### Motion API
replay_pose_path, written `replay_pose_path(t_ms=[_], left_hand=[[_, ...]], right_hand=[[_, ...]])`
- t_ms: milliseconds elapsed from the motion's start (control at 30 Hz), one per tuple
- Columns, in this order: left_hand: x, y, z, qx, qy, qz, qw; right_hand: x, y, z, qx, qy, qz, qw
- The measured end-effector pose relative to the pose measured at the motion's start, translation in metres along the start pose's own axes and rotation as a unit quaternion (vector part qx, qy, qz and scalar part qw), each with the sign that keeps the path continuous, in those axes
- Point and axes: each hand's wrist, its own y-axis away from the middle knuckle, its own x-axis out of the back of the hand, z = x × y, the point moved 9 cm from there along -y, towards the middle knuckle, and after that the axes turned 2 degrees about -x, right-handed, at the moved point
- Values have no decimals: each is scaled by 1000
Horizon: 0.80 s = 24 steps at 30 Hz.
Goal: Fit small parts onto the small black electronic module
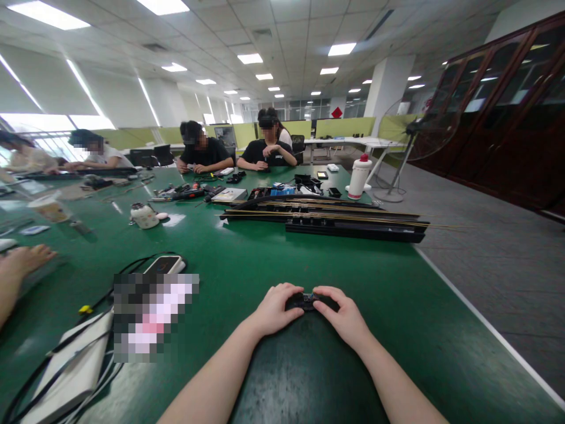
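Note:
My left hand (276, 309) and my right hand (342, 315) meet at the near middle of the green table (247, 259). Both have their fingers curled around a small black part (305, 301), held between them just above the tabletop. The left hand grips its left end, the right hand its right end. Most of the part is hidden by my fingers, so its shape is unclear.
A stack of long black trays with thin rods (326, 218) lies across the table's far middle, with a white bottle (358, 176) behind. A phone (164, 266), cables and a white box (70, 371) sit left. Another person's hand (22, 262) rests at far left. Several people sit beyond.

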Motion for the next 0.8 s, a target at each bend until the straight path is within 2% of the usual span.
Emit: replay_pose_path(t_ms=[233,367,800], left_hand=[[-1,0,0,-2,0,3,1000],[-2,0,-1,-3,-2,1,1000],[-1,1,-1,1,9,13,1000]], right_hand=[[-15,2,-11,67,95,-58,992],[-20,3,-10,66,168,-78,981],[-14,2,-7,40,126,-68,989]])
